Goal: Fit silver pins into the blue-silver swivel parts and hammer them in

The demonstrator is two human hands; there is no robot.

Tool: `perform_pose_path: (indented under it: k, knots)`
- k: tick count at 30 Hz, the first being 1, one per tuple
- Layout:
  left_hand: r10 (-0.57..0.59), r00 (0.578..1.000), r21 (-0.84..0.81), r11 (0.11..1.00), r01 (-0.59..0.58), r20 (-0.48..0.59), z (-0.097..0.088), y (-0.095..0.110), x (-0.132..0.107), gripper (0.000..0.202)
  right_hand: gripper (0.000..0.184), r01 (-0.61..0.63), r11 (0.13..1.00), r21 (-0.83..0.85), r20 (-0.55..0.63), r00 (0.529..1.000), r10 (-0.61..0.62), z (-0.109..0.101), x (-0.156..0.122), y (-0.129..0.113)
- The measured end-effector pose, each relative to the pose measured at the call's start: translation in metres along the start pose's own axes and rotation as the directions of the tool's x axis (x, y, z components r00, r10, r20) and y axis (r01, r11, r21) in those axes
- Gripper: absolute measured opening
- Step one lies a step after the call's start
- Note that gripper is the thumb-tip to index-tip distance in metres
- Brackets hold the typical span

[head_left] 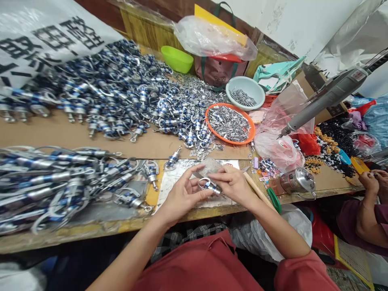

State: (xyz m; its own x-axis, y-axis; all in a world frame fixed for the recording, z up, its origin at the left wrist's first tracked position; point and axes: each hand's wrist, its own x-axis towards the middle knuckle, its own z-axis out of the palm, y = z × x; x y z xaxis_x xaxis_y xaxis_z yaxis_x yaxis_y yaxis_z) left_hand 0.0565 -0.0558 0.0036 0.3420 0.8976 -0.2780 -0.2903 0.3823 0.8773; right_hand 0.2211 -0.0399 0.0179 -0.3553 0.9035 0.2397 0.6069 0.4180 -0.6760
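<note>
The room is a crowded workshop with a pale wall at the back and a long wooden worktop covered partly with brown cardboard. At the far left lies a big white woven sack with large black Chinese characters printed on it; I cannot read them. On a grey power tool hanging over the right side there is a small label with red, too small to read.

An orange round plastic tray holds many small silver metal pieces. Behind it, a pale blue plastic bowl holds some thin silver pins. A lime green plastic bowl stands further back; what is inside is not visible. A clear plastic bag lies on top of a red cloth bag. A shiny steel cup with a lid lies on its side near the worktop edge.

A big heap of blue and silver metal clasps fills the middle of the worktop, and a second heap of the same clasps lies at the near left.

The left hand and the right hand meet over a white sheet at the near edge. The fingers of both hands are closed on one blue and silver clasp with a ring, held just above the sheet, between the two hands.

At the right edge, another person's hand is near the worktop.
</note>
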Motion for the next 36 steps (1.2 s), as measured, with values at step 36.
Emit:
perform_pose_path:
  k: [36]
  knots:
    - [0.141, 0.970, 0.186, 0.977, -0.104, -0.196, -0.010, 0.007, -0.009, 0.071, 0.040, -0.154, 0.951, -0.269, -0.175, 0.978, 0.109, -0.035, -0.074, 0.028]
